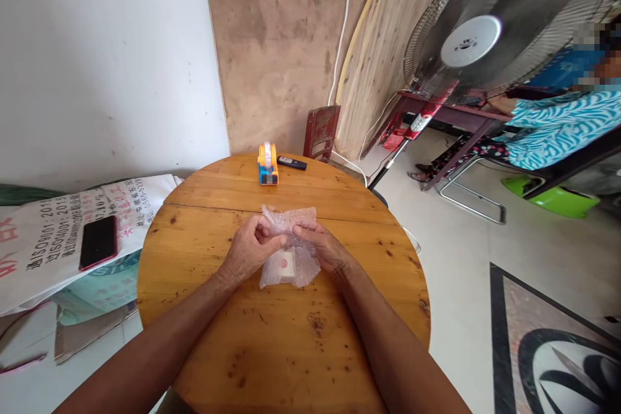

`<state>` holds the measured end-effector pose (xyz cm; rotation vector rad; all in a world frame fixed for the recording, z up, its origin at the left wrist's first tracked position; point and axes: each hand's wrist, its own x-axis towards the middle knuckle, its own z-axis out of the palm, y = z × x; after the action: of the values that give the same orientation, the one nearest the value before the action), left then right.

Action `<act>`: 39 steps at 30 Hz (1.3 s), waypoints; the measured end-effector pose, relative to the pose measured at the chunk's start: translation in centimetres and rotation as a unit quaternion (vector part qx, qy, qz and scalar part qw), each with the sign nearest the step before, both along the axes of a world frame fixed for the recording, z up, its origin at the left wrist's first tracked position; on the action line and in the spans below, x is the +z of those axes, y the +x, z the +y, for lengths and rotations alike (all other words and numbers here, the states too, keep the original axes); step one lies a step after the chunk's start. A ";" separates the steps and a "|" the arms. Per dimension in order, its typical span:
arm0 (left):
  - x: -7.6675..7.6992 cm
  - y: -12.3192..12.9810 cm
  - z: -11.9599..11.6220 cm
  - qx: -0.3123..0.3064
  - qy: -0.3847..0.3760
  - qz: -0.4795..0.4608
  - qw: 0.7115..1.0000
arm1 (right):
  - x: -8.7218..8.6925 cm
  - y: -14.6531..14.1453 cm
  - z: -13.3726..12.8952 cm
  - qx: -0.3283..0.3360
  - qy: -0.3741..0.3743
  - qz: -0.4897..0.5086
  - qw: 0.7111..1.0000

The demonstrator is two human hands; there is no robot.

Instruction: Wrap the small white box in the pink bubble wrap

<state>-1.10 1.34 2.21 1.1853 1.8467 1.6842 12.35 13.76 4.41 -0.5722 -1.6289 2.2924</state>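
A sheet of pinkish bubble wrap (291, 217) lies in the middle of the round wooden table (272, 349), its far edge raised between my hands. Inside its near part sits a small white box (287, 265) with a reddish mark, seen partly through the plastic. My left hand (250, 242) grips the left side of the wrap, thumb stretched across toward the middle. On the right side my right hand (325, 246) pinches the wrap between thumb and fingers. Some fingertips of both hands are hidden by the plastic.
An orange and blue tape dispenser (268, 165) and a black device (292, 163) stand at the table's far edge. Left, a phone (99, 242) lies on printed white sacks (140, 200). A standing fan (470, 42) and a seated person (567, 119) are to the right.
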 end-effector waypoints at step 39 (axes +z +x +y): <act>4.4 -3.3 -3.6 -0.172 -0.112 0.135 0.969 | -2.1 0.2 3.1 -0.239 0.526 -0.238 0.781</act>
<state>-4.41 -2.30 6.64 1.5877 1.7909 1.1416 12.58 16.90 2.27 -1.0959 -2.2704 0.6552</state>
